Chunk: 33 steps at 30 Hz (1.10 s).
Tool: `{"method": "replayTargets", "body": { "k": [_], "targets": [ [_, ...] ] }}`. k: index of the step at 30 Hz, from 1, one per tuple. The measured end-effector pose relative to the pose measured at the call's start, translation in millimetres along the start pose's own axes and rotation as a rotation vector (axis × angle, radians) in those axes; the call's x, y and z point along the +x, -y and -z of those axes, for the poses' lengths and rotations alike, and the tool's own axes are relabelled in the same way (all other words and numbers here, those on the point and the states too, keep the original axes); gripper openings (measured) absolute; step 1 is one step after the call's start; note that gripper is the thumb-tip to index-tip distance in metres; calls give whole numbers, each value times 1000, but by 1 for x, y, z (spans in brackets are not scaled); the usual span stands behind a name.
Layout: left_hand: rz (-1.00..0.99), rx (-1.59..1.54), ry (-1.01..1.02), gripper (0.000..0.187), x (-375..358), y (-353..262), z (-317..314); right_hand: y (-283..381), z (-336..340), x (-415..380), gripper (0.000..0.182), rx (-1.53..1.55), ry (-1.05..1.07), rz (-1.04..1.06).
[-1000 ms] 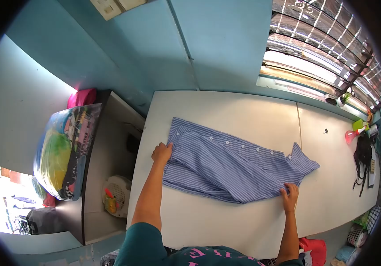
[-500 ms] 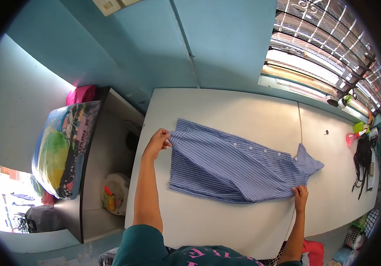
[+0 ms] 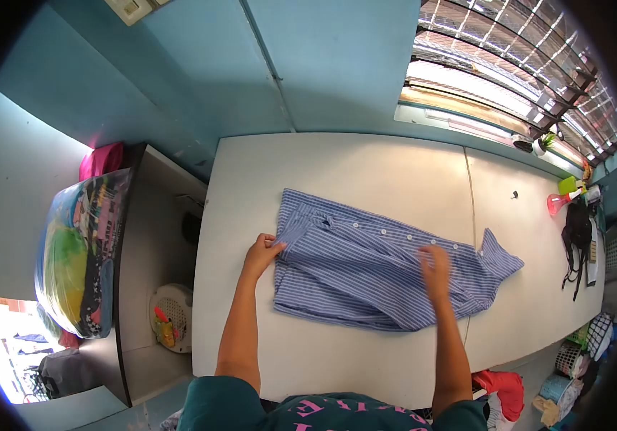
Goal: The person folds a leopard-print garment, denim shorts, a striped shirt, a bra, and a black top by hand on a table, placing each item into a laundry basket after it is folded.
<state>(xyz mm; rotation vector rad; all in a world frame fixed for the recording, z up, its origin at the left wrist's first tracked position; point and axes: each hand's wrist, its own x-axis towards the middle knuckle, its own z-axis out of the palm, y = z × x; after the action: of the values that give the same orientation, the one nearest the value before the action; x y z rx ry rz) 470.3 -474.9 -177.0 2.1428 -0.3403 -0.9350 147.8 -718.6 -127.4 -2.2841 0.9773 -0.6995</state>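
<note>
A blue and white striped button-up shirt (image 3: 351, 266) lies folded lengthwise on the white table, its collar end toward the right and a row of white buttons along its upper part. At the left end, my left hand (image 3: 260, 256) pinches the edge of the shirt between thumb and fingers. The cloth beside it is rumpled in small folds. Over the shirt, just below the buttons, my right hand (image 3: 435, 271) is slightly blurred, its fingers stretched out and holding nothing.
The white table (image 3: 337, 154) meets a blue wall behind. At its right end are a pink spray bottle (image 3: 558, 203) and black straps (image 3: 576, 237). On the left, a shelf unit (image 3: 152, 251) carries a clear bag of cloth (image 3: 79, 255). Red cloth (image 3: 504, 391) hangs below the front edge.
My right hand has let go of the shirt's lower right edge and moved up and left over the cloth. My left hand has moved the held edge down, baring more cloth above.
</note>
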Motion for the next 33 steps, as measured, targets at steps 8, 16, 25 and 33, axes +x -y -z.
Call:
{"method": "replayTargets", "body": {
  "k": [8, 16, 25, 33],
  "targets": [
    [-179, 2, 16, 24, -11, -26, 7, 125, -144, 75, 51, 96, 713, -213],
    [-251, -351, 88, 11, -28, -54, 20, 128, -172, 98, 58, 660, 995, -356],
    [-521, -195, 4, 15, -26, -59, 22, 148, -159, 109, 40, 736, 1127, -231],
    [71, -768, -67, 50, -37, -74, -11, 156, -142, 113, 30, 917, 901, -268]
  ]
}}
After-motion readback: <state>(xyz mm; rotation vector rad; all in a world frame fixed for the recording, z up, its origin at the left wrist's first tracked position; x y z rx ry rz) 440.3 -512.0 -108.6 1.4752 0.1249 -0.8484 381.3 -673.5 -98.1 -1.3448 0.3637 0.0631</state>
